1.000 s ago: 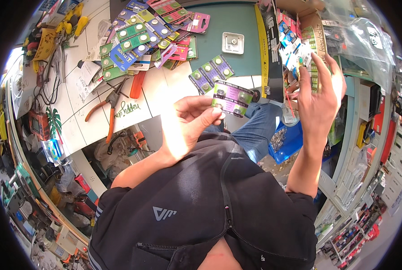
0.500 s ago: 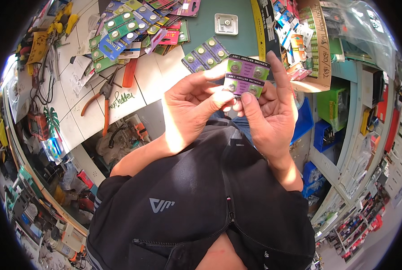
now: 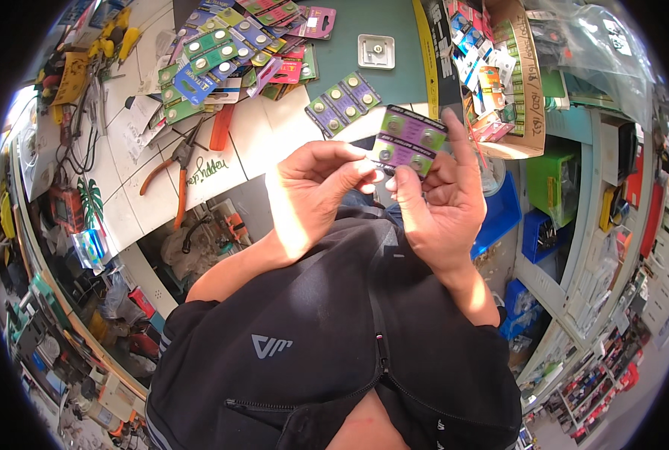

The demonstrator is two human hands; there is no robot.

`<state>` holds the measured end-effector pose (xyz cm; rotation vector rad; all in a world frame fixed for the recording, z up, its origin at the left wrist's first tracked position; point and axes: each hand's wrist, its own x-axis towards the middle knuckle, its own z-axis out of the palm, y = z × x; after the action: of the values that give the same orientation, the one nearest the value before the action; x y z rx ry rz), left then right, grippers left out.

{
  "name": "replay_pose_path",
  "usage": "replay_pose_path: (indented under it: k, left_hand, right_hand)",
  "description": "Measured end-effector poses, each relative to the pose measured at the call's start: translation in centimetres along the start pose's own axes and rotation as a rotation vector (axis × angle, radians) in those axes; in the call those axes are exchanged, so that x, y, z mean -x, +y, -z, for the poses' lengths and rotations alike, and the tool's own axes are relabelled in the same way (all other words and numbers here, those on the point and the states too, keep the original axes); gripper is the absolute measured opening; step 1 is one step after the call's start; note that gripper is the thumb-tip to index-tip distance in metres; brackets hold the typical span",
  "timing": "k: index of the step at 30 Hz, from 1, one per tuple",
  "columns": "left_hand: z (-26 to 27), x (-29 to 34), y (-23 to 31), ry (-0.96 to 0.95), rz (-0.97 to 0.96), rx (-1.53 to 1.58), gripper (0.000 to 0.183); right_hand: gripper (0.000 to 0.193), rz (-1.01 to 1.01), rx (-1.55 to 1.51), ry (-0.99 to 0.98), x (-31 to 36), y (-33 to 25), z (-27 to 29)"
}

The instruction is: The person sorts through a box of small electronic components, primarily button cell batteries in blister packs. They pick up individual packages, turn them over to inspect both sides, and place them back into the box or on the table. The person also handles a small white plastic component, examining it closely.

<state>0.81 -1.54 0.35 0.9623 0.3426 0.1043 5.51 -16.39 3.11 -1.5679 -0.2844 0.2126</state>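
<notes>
Pinching a purple-green battery card [image 3: 409, 142] by its lower edge, the right hand [image 3: 445, 214] holds it tilted near the bench [image 3: 263, 142]. Just left, the left hand [image 3: 312, 191] has thumb and fingertips together; whether they hold anything is unclear. Farther lie a second card [image 3: 342, 103], a white dish [image 3: 376, 52] and, left, heaped cards [image 3: 213, 51]. Pliers [image 3: 181, 157] lie left; a carton [image 3: 533, 127] stands right.

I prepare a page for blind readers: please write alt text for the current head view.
The right hand holds a purple-green blister card of button cells, the left hand close beside it. Beyond are another button-cell card and a pile of similar cards; orange-handled pliers lie left on a white-tiled bench.
</notes>
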Motion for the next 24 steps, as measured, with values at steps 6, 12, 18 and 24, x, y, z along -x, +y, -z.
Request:
replay_pose_path:
  k: [6,12,18,24]
  left_hand:
    - [4.4,-0.5,1.6,0.166,-0.194,-0.520,0.012]
    - [8.0,-2.3,1.5,0.160,-0.459,-1.216,0.020]
    - [7.8,-2.4,1.3,0.202,-0.460,-1.308,0.026]
    - [6.8,-1.0,1.4,0.256,-0.456,-0.950,0.027]
  right_hand:
    - [0.070,-0.067,0.043,0.076,-0.1,-0.7,0.7]
    - [0.071,-0.067,-0.121,0.089,0.0,0.0,0.2]
    - [0.070,-0.052,-0.118,0.081,0.2,-0.1,0.6]
    - [0.066,-0.134,-0.094,0.063,0.6,-0.1,0.7]
